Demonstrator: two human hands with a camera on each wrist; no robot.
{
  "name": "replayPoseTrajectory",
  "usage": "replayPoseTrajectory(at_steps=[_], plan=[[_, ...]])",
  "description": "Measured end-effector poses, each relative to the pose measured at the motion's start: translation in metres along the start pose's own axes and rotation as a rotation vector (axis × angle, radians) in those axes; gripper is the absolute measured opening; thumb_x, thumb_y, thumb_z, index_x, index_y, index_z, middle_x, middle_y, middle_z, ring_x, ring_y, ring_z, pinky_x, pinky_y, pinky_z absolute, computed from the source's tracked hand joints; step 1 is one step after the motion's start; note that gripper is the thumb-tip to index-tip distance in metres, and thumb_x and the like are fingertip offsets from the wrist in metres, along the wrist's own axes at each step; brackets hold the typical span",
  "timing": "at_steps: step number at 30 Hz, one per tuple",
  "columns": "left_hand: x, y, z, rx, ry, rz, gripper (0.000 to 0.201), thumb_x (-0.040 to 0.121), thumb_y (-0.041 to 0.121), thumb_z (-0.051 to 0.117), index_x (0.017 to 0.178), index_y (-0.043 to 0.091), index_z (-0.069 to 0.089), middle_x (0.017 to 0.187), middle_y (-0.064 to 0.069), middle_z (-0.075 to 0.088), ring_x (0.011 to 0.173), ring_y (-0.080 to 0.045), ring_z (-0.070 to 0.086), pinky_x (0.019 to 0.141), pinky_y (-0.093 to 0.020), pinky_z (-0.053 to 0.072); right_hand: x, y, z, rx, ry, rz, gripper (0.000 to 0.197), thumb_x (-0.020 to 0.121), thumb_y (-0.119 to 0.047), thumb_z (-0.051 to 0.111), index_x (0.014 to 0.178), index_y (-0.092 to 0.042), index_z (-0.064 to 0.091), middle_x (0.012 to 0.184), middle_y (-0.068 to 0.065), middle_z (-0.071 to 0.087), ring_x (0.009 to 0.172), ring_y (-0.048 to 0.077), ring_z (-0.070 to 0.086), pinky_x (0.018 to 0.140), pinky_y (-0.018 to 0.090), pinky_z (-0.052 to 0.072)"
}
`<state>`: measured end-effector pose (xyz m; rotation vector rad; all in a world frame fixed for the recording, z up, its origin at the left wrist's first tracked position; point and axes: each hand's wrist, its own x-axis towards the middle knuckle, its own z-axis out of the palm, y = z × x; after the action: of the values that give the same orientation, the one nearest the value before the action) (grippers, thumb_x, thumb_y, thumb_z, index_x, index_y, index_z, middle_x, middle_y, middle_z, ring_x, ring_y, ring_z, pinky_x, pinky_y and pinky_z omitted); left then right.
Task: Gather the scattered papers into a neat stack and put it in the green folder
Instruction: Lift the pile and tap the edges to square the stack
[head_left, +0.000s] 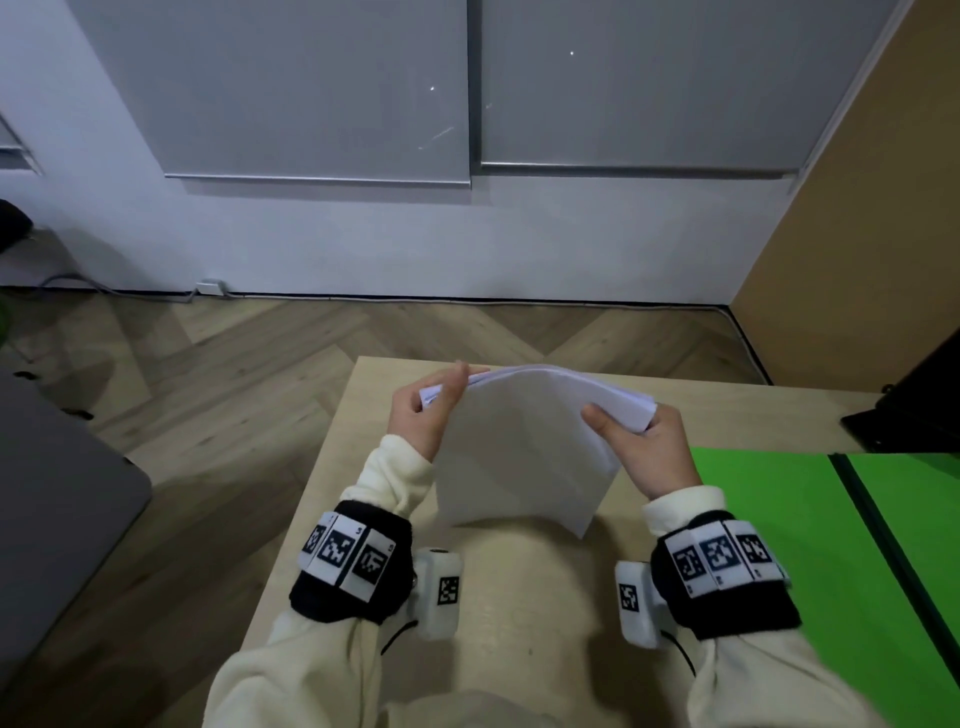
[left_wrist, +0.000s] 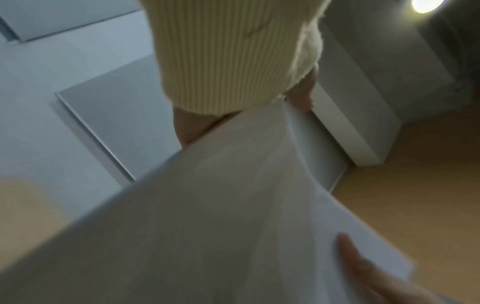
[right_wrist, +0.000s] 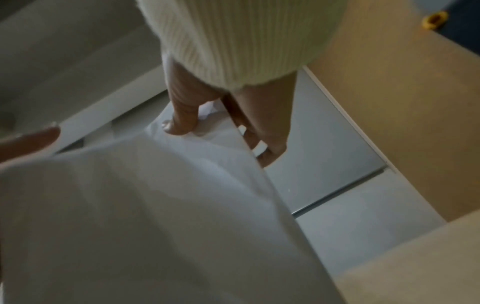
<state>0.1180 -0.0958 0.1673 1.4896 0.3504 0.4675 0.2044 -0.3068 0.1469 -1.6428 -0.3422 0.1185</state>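
Observation:
I hold a stack of white papers (head_left: 519, 457) up off the light wooden table (head_left: 519, 613), its lower edge close to the tabletop. My left hand (head_left: 431, 410) pinches the stack's top left corner. My right hand (head_left: 644, 447) grips the top right corner, thumb on the near face and fingers behind. The sheets bow between the hands, and their top edges are slightly uneven. The green folder (head_left: 769, 519) lies open flat on the table to the right. In the wrist views the papers (left_wrist: 207, 226) (right_wrist: 155, 205) fill the lower frame, with my left hand (left_wrist: 189, 131) and right hand (right_wrist: 182, 119) on them.
A black object (head_left: 909, 410) sits at the table's far right, just beyond the folder. A grey surface (head_left: 52, 493) stands left of the table over the wooden floor. A white wall with grey panels lies ahead, with a brown panel (head_left: 857, 208) to the right.

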Motion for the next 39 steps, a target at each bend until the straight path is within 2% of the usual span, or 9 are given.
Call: replayPoseTrajectory(at_steps=[4, 8, 11, 13, 19, 26, 30, 35, 39], plan=[[0.003, 0.002, 0.012, -0.077, 0.229, 0.044, 0.042, 0.089, 0.045, 0.051, 0.072, 0.016, 0.076, 0.072, -0.012, 0.065, 0.07, -0.018, 0.058, 0.069, -0.024, 0.047, 0.005, -0.009, 0.003, 0.114, -0.059, 0.027, 0.019, 0.067, -0.031, 0.078, 0.086, -0.026, 0.075, 0.087, -0.014, 0.076, 0.082, 0.001, 0.07, 0.073, 0.02, 0.055], [0.0, -0.001, 0.017, -0.035, 0.231, 0.101, 0.038, 0.074, 0.044, 0.065, 0.077, 0.008, 0.073, 0.065, 0.006, 0.07, 0.062, 0.004, 0.063, 0.064, -0.009, 0.05, 0.009, -0.013, -0.001, 0.051, -0.167, -0.029, 0.022, 0.076, -0.018, 0.073, 0.098, -0.021, 0.073, 0.12, -0.019, 0.063, 0.101, -0.004, 0.065, 0.085, 0.017, 0.053], [0.001, -0.001, 0.021, 0.037, 0.212, 0.114, 0.008, 0.078, 0.019, 0.073, 0.074, 0.014, 0.07, 0.055, 0.018, 0.068, 0.056, 0.012, 0.06, 0.061, -0.005, 0.048, 0.008, -0.019, 0.001, -0.056, -0.155, -0.03, 0.015, 0.084, -0.015, 0.067, 0.077, -0.028, 0.072, 0.075, -0.017, 0.072, 0.07, -0.006, 0.064, 0.069, 0.024, 0.05], [0.003, 0.002, 0.022, 0.044, 0.233, 0.137, 0.015, 0.086, 0.013, 0.064, 0.071, 0.014, 0.065, 0.045, 0.024, 0.062, 0.049, 0.012, 0.056, 0.055, -0.003, 0.043, 0.007, -0.025, 0.003, -0.079, -0.066, -0.103, 0.021, 0.086, -0.015, 0.066, 0.07, -0.028, 0.07, 0.058, -0.015, 0.067, 0.056, -0.005, 0.058, 0.06, 0.02, 0.048], [0.0, 0.009, 0.018, 0.031, 0.153, 0.174, 0.028, 0.088, 0.03, 0.056, 0.074, 0.01, 0.071, 0.058, 0.006, 0.064, 0.053, 0.003, 0.056, 0.054, -0.006, 0.044, -0.002, -0.029, -0.003, -0.015, -0.035, -0.22, 0.01, 0.083, -0.012, 0.068, 0.087, -0.02, 0.073, 0.068, -0.026, 0.071, 0.064, -0.012, 0.061, 0.062, 0.009, 0.047], [0.002, 0.013, 0.026, 0.006, 0.116, 0.002, 0.039, 0.091, 0.035, 0.053, 0.077, 0.005, 0.073, 0.053, 0.017, 0.071, 0.054, 0.009, 0.064, 0.053, -0.002, 0.046, -0.001, -0.026, -0.01, -0.016, -0.073, -0.146, 0.023, 0.083, -0.006, 0.068, 0.076, -0.027, 0.072, 0.069, -0.024, 0.073, 0.067, -0.011, 0.064, 0.063, 0.008, 0.048], [0.001, 0.016, 0.032, -0.057, 0.245, 0.149, 0.048, 0.06, 0.073, 0.058, 0.062, 0.026, 0.068, 0.053, 0.019, 0.069, 0.057, 0.004, 0.061, 0.061, -0.01, 0.049, -0.006, -0.034, -0.014, -0.008, -0.076, -0.221, 0.023, 0.086, -0.004, 0.063, 0.08, -0.024, 0.073, 0.073, -0.024, 0.073, 0.072, -0.01, 0.064, 0.069, 0.009, 0.047], [-0.007, -0.003, 0.032, -0.088, 0.172, 0.281, 0.041, 0.055, 0.048, 0.078, 0.061, 0.018, 0.051, 0.054, 0.016, 0.063, 0.053, 0.005, 0.055, 0.059, -0.009, 0.045, -0.018, -0.018, -0.023, 0.043, -0.047, -0.175, 0.021, 0.085, -0.003, 0.064, 0.08, -0.021, 0.072, 0.07, -0.024, 0.073, 0.067, -0.012, 0.064, 0.065, 0.007, 0.048], [-0.007, -0.014, 0.028, -0.154, 0.078, 0.183, 0.069, 0.042, 0.069, 0.076, 0.059, 0.015, 0.037, 0.052, 0.015, 0.062, 0.049, 0.007, 0.052, 0.054, -0.005, 0.042, -0.016, -0.011, -0.021, 0.015, -0.053, -0.107, 0.025, 0.087, -0.004, 0.062, 0.077, -0.026, 0.068, 0.064, -0.027, 0.071, 0.062, -0.015, 0.061, 0.062, 0.005, 0.046]])
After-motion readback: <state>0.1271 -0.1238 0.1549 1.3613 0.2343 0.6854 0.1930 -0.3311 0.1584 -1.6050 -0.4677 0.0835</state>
